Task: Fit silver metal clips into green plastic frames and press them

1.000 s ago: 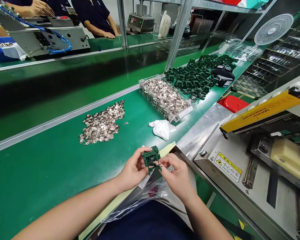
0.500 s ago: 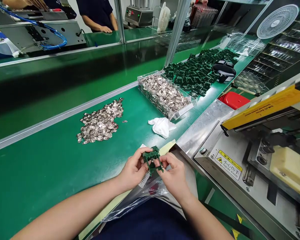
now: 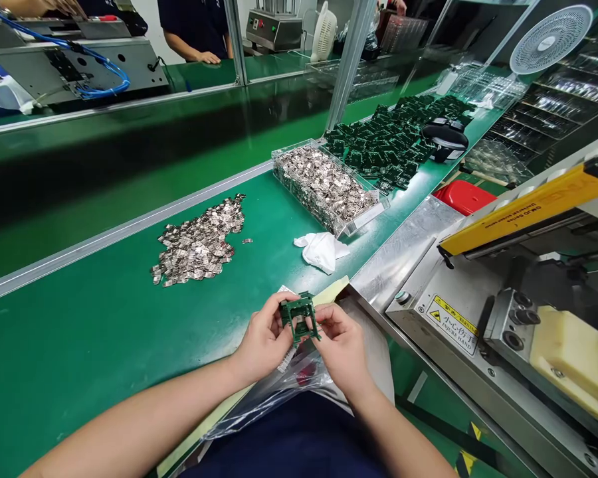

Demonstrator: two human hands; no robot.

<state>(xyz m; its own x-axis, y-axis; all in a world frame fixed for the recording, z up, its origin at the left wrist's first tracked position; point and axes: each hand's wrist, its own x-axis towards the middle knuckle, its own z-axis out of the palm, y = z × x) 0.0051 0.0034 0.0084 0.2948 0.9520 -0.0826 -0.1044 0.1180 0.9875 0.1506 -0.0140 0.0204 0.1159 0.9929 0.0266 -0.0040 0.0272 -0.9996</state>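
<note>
Between my hands is a dark green plastic frame (image 3: 299, 308) with an open middle, held just above the front edge of the table. My left hand (image 3: 265, 337) grips its left side, thumb below and fingers behind. At the right side, my right hand (image 3: 343, 342) has its fingertips closed on the frame's edge. Whether a small part is also pinched there, I cannot make out. Below the frame lies a clear plastic bag (image 3: 274, 411) across my lap. A pile of small metal pieces (image 3: 199, 245) lies on the green table (image 3: 104, 338), ahead and left.
A clear box (image 3: 349, 229) full of metal pieces stands ahead, with a crumpled white cloth (image 3: 321, 251) before it. Behind it spread many green frames (image 3: 383, 143) and a black case (image 3: 446, 141). A machine (image 3: 458, 332) stands close on my right. A co-worker (image 3: 194, 30) is across the table.
The green frame has turned a little in my hands, so its opening faces me more. Both hands keep hold of it. The machine's metal block at the right has shifted.
</note>
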